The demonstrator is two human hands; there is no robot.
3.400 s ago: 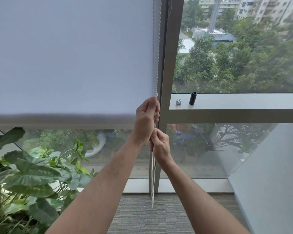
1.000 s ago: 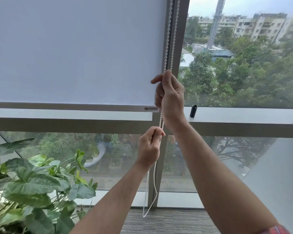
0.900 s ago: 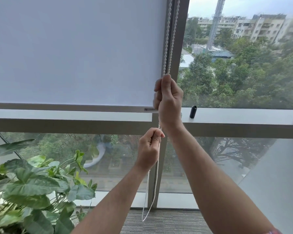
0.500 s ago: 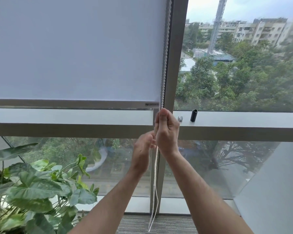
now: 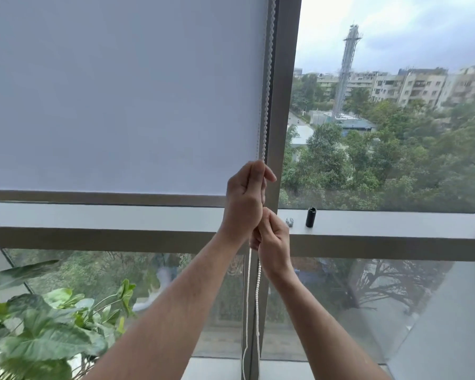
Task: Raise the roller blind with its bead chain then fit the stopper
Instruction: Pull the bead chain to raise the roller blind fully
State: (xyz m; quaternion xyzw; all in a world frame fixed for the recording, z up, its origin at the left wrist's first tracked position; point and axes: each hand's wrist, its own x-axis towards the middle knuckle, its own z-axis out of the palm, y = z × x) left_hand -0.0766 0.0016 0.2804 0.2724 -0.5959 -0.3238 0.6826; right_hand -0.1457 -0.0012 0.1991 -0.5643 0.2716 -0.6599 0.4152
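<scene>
The pale grey roller blind [image 5: 121, 91] covers the left window pane, and its bottom bar [image 5: 93, 198] hangs just above the window ledge. The white bead chain [image 5: 268, 78] runs down the blind's right edge beside the mullion, and its loop [image 5: 257, 297] hangs below my hands. My left hand [image 5: 244, 198] is closed around the chain, uppermost. My right hand [image 5: 274, 237] grips the chain directly under it. A small clear stopper [image 5: 289, 222] lies on the ledge, to the right of my hands.
A black cylinder [image 5: 310, 217] stands on the grey ledge [image 5: 395, 223] next to the stopper. A leafy green plant [image 5: 39, 333] fills the lower left. A grey wall panel [image 5: 450, 325] slants in at the lower right. Trees and buildings lie beyond the glass.
The blind's bottom bar has risen from below the ledge to just above it. My right hand pulled the chain down, and my left hand has moved up above it.
</scene>
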